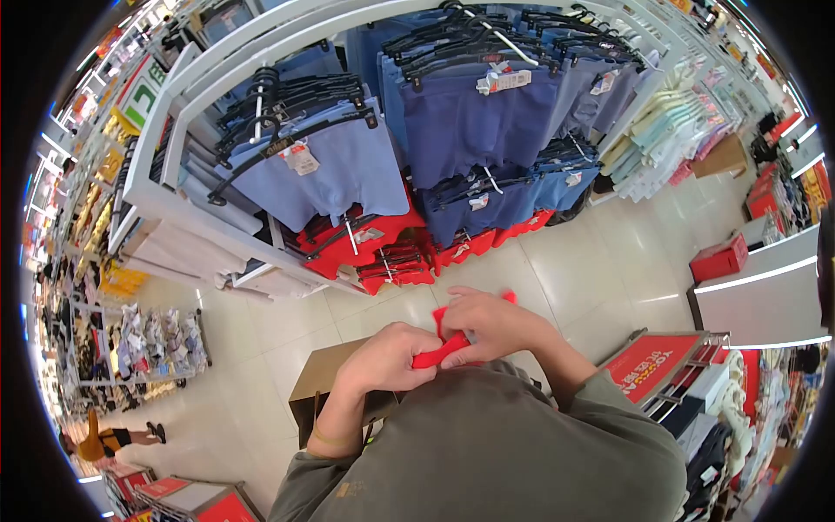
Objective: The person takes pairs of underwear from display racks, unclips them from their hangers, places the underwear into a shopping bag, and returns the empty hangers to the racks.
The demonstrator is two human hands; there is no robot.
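A bunched piece of red fabric point(444, 350) is stretched between my two hands, in front of my chest. Its kind cannot be made out. My left hand point(391, 355) is closed round its left end, with a band on the wrist. My right hand point(491, 324) grips it farther right, fingers curled over the top, and some red cloth sticks out past them. Just below my left arm stands an open cardboard box point(326, 370) on the tiled floor. Beyond my hands, red garments point(396, 265) hang on black hangers low on the rack.
A white rack point(152, 178) ahead carries blue shorts point(322, 170) and navy shorts point(478, 117) on hangers. Pale clothes point(670, 130) hang at the right. A red sign point(654, 365) tops a clothing stand by my right elbow. A person point(96, 444) is at the far left.
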